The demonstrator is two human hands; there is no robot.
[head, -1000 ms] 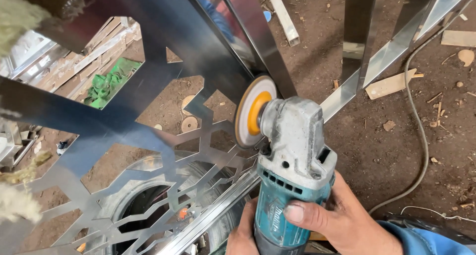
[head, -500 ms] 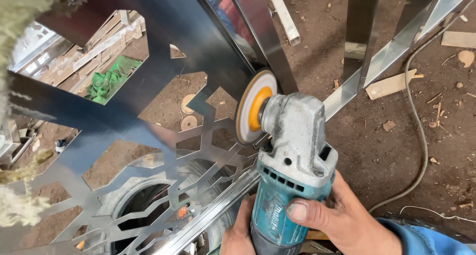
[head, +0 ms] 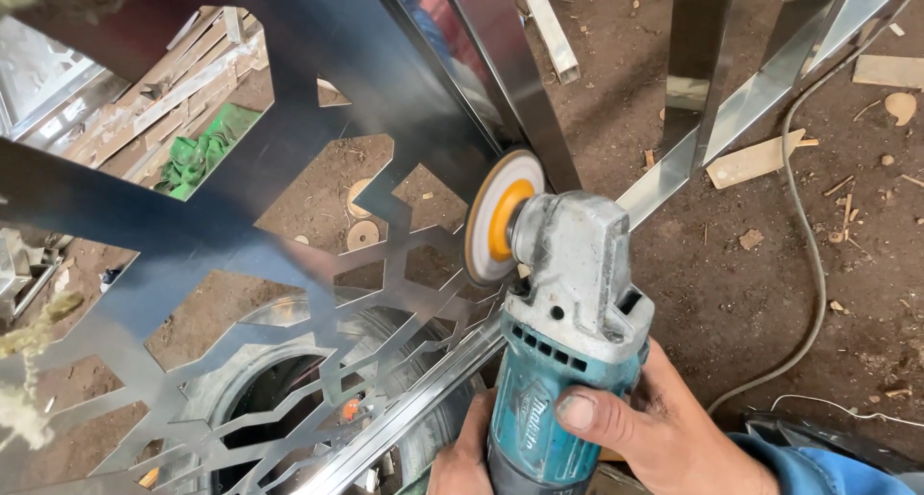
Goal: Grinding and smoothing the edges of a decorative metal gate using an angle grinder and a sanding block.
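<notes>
Sheet-metal panel [head: 221,235] w/ cut-out pattern spanning left & centre, leaning. Angle grinder [head: 563,351] sitting lower centre, long axis running up-frame from hands, disc [head: 496,216] touching panel edge. Right hand [head: 654,428] clenching teal body, nearer disc. Left hand [head: 467,456] gripping lower down, mostly hidden.

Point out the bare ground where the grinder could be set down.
Bare dirt lies between the gray cable and the slanted steel bar, right of the grinder. Left is crowded: the cut-out steel panel covers it, both hands, right hand and left hand, below.
</notes>
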